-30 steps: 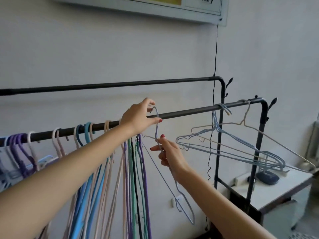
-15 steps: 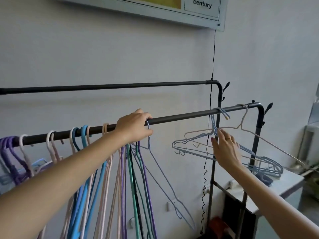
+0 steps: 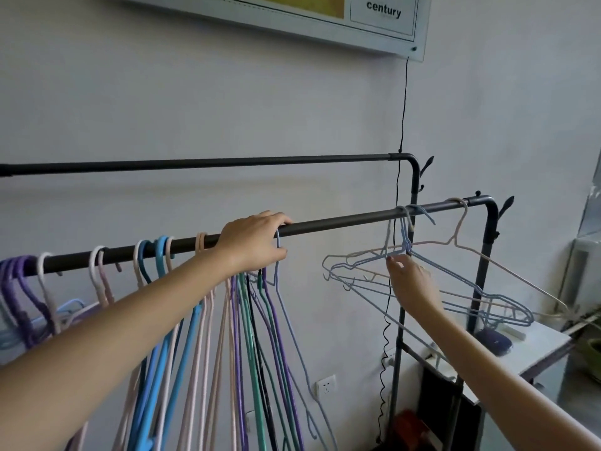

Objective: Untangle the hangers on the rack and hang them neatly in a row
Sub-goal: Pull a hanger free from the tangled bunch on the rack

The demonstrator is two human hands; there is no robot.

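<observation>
The rack [image 3: 341, 227] spans the view, its front bar carrying all hangers; the row of hung hangers [image 3: 201, 320] occupies the left and middle of that bar, hooks side by side; the tangled blue and cream hangers [image 3: 448, 281] hang crossed near the right end. The left hand [image 3: 255, 242] is curled over the bar, gripping it at the hook of a pale blue hanger [image 3: 278, 255]; the right hand [image 3: 411, 281] pinches the tangled cluster's necks between fingertips.
</observation>
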